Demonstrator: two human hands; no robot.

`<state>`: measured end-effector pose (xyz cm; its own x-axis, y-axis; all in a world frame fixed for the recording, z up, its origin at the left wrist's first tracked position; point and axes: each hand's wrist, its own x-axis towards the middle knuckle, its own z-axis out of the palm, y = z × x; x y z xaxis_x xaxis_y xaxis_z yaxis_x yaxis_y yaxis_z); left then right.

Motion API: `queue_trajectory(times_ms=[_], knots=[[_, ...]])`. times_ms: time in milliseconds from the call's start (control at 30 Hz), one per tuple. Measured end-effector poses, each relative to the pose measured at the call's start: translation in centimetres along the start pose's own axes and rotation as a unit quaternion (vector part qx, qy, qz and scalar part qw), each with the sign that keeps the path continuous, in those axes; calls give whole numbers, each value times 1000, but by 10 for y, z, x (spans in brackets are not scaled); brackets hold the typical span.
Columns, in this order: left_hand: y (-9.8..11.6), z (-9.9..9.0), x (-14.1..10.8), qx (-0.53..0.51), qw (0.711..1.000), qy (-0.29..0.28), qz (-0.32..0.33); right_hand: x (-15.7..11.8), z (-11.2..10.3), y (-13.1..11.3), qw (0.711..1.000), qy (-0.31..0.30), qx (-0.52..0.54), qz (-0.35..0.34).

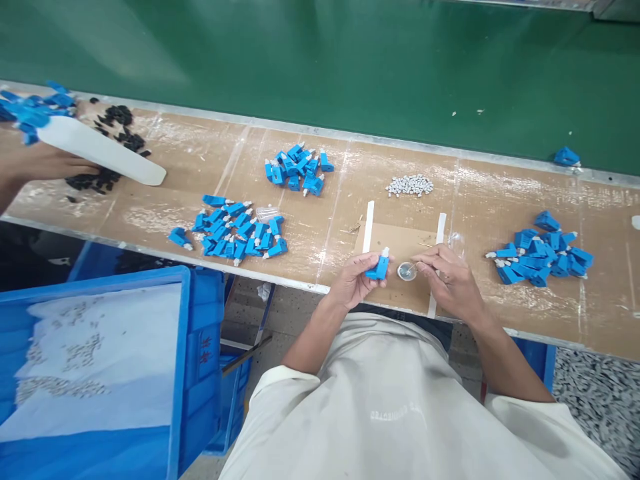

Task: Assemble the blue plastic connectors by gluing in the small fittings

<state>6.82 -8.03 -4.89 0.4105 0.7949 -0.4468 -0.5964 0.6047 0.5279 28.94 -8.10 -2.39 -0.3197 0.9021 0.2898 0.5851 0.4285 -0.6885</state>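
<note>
My left hand is closed around a blue plastic part with a white tip, held just above the bench's near edge with the tip pointing away from me. To its right sits a small round clear dish. My right hand is closed in a pinch beside the dish. What seems to be a thin rod runs from its fingertips over the dish, too fine to make out clearly. Under both lies a cardboard mat with white tape strips at its sides. Small brass-coloured pins lie by the left strip.
Blue part piles lie left, farther back and right. Small grey-white pieces are heaped behind the mat. At far left, another person's hand is near black pieces and a white strip. A blue crate stands lower left.
</note>
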Motion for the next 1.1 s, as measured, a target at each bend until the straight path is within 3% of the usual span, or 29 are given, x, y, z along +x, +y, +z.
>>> queue_trajectory(times_ms=[133,233,400,533,733,933,1100], knots=[[5,-6,-1,-27,999,33,2,9,-8,18,998,23,-44,35],[9,-7,1,-58,997,47,10,32,-16,38,993,46,-71,86],[8,-7,2,-73,996,46,38,91,-11,69,985,27,-125,115],[4,-9,2,-84,994,36,57,117,-2,81,978,-11,-179,103],[2,-12,4,-111,991,29,62,126,1,84,961,-47,-260,77],[1,-15,6,-112,992,31,48,138,-1,73,931,-134,-318,116],[1,-14,7,-101,993,12,63,139,-4,56,933,-143,-306,121]])
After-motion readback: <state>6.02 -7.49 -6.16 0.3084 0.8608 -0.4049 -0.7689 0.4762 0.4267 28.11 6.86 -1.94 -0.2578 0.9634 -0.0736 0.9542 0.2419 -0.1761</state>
